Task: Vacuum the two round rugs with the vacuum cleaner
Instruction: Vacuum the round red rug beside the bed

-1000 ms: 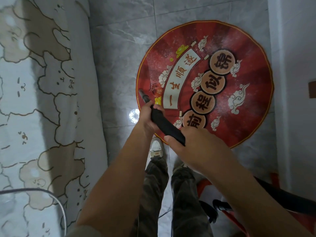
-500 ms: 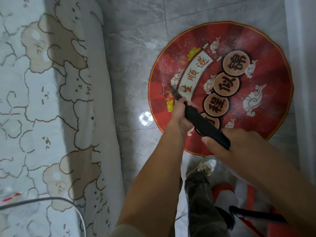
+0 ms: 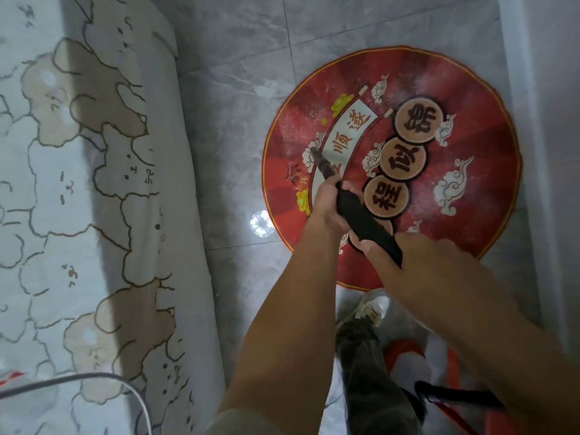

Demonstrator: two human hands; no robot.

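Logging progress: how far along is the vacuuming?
Done: nothing clearly; the red round rug shows pale specks. In hand: left hand and right hand grip the black wand, tip over the rug's left side. Left: most of this rug, plus a second rug not clearly visible.

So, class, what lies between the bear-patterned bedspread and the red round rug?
The head view shows only bare grey floor tiles there, with a round light reflection near the rug.

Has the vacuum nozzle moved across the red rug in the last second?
Yes. The vacuum nozzle slid right: its tip went from the left edge of the red rug inward onto the cloud beside the white banner.
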